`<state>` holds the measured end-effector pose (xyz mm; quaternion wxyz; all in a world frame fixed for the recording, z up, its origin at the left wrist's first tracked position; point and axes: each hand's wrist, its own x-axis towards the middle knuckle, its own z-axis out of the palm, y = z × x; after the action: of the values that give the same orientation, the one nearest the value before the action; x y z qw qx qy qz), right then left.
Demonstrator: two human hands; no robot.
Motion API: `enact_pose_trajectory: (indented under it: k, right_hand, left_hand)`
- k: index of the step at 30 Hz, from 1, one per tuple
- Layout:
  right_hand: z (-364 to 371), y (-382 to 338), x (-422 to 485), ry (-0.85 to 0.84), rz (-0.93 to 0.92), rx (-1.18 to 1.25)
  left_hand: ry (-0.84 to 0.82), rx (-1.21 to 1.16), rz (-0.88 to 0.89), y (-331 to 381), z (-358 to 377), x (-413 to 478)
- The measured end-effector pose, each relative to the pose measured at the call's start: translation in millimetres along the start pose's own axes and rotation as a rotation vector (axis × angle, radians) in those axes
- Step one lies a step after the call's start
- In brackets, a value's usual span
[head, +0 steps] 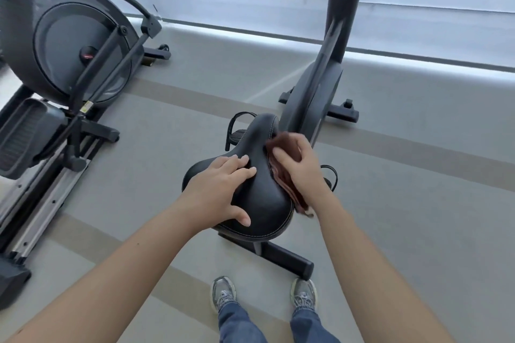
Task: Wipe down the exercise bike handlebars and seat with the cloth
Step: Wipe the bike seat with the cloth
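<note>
The exercise bike's black padded seat (257,198) fills the middle of the view, its nose pointing away from me. My left hand (220,184) rests flat on the seat's left half, fingers straight and spread. My right hand (299,164) presses a folded brown cloth (287,175) against the seat's right edge, fingers curled over it. Part of the cloth hangs below the hand. The bike's dark upright post (338,25) rises beyond the seat. Its handlebars are out of view.
An elliptical trainer (67,64) stands at the left with its rails (41,203) running toward me. The bike's rear base bar (289,260) lies just ahead of my shoes (223,294). A bright window wall runs along the back. Grey carpet surrounds the bike.
</note>
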<state>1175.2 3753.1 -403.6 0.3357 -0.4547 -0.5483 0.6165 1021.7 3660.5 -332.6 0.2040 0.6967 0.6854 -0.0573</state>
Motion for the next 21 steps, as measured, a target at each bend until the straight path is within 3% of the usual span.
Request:
enact_pose_trajectory:
  k: [3, 6, 9, 14, 21]
  right_hand:
    - [-21, 15, -65, -0.064, 0.093, 0.06]
    - [-10, 24, -106, 0.12, 0.099, 0.071]
    - [4, 17, -85, 0.231, 0.108, 0.082]
    - [7, 8, -41, 0.233, 0.133, -0.095]
    - [83, 19, -135, 0.857, 0.089, 0.059]
  left_hand:
    - [0.013, 0.009, 0.008, 0, 0, 1]
    - [0.016, 0.024, 0.025, -2, 0, 1]
    - [0.011, 0.044, 0.052, -6, 2, 2]
    - [0.032, 0.079, 0.117, -12, 6, 3]
    - [0.047, 0.186, 0.223, -20, 16, 5]
